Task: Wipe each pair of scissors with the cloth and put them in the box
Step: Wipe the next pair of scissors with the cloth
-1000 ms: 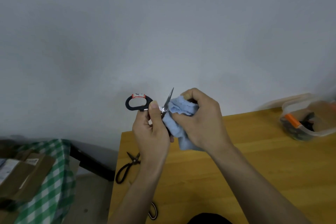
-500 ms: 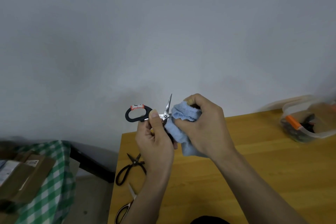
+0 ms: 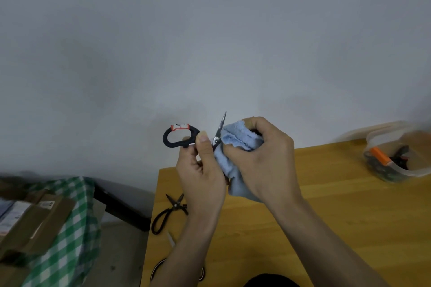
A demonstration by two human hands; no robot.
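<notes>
Currently, scissors (image 3: 182,138) are gripped by L hand (image 3: 200,177) above table's 9 o'clock edge; cloth (image 3: 235,147) is bunched in R hand (image 3: 261,158). Risk: exposed blade tip at 12 o'clock may cut fingers if cloth slips.

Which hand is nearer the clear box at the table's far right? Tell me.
Right. The right hand, gripping the blue cloth, is on the side of the clear box. The left hand, holding the scissors, sits beyond it, farther from the box.
</notes>
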